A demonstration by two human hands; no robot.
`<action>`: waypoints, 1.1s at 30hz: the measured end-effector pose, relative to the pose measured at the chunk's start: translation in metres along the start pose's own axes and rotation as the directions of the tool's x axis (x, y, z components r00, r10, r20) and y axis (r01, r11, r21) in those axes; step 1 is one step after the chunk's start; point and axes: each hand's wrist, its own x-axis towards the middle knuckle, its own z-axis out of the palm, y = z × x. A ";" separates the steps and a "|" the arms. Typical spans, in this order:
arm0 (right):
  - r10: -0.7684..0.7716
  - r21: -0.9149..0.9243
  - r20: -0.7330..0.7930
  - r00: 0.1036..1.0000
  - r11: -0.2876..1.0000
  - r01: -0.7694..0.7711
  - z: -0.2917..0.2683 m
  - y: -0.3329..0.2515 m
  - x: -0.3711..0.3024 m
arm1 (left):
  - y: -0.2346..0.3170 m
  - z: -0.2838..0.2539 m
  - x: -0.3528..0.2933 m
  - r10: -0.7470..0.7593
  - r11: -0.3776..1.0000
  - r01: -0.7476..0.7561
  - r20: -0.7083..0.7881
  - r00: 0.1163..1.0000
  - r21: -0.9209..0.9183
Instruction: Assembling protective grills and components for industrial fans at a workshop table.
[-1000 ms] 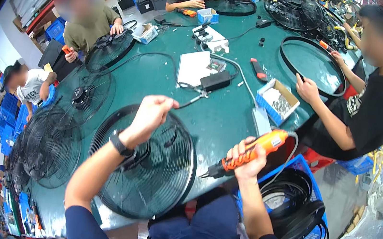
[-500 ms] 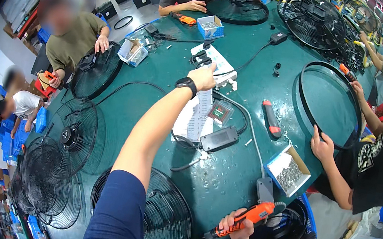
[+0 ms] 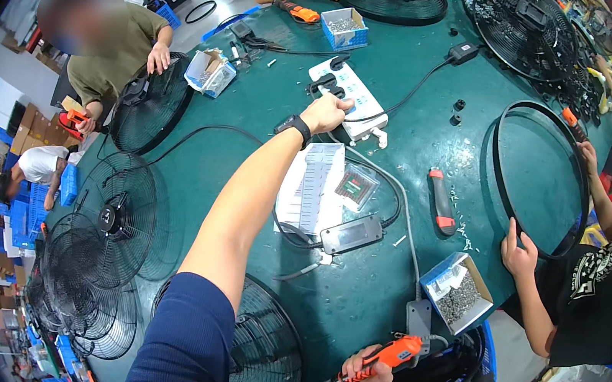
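Observation:
My left hand (image 3: 322,113), with a dark watch on the wrist, reaches across the table to a white power strip (image 3: 360,99). Its fingers are closed around a black plug (image 3: 327,85) at the strip's near end; the fingertips are partly hidden. At the lower right my right hand (image 3: 369,371) grips an orange and black power screwdriver (image 3: 391,354), its tip slanting down to the left. A black fan grille (image 3: 262,347) lies on the table under my left arm. Papers (image 3: 312,184) and a clear bit case (image 3: 357,187) lie below the strip.
A black power adapter (image 3: 352,233), a red-and-grey handled tool (image 3: 441,202) and an open box of screws (image 3: 458,291) lie on the green table. Fan grilles (image 3: 113,220) stack at left. Co-workers handle a black ring (image 3: 496,166) and fan parts. A blue basket (image 3: 488,362) stands below.
The view has shifted slightly. My left hand stays at the plug on the power strip, and my right hand still holds the screwdriver, now slightly lower left in view.

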 end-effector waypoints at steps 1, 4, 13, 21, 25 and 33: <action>0.003 0.005 -0.003 1.000 1.000 -0.003 0.001 0.000 0.001 | 0.001 0.000 -0.001 -0.005 1.000 0.005 0.003 1.000 0.002; -0.020 -0.093 -0.026 0.999 0.996 0.018 0.005 -0.001 0.008 | 0.018 0.001 -0.013 -0.062 0.990 0.071 -0.077 0.995 0.119; 0.028 0.028 -0.226 0.974 0.999 -0.022 0.031 -0.027 0.011 | 0.024 0.036 -0.151 -0.103 0.990 0.118 -0.187 0.977 0.071; -0.232 -0.011 -0.192 0.954 0.972 0.234 0.121 -0.107 0.073 | 0.036 0.032 -0.347 -0.292 0.913 0.193 -0.243 0.925 -0.360; -0.334 0.020 -0.245 0.910 0.937 0.349 0.154 -0.135 0.113 | 0.047 0.032 -0.406 -0.464 0.710 0.236 -0.190 0.865 -0.664; -0.394 0.000 -0.182 0.901 0.916 0.401 0.154 -0.123 0.121 | 0.065 0.048 -0.467 -0.578 0.518 0.203 -0.165 0.800 -0.831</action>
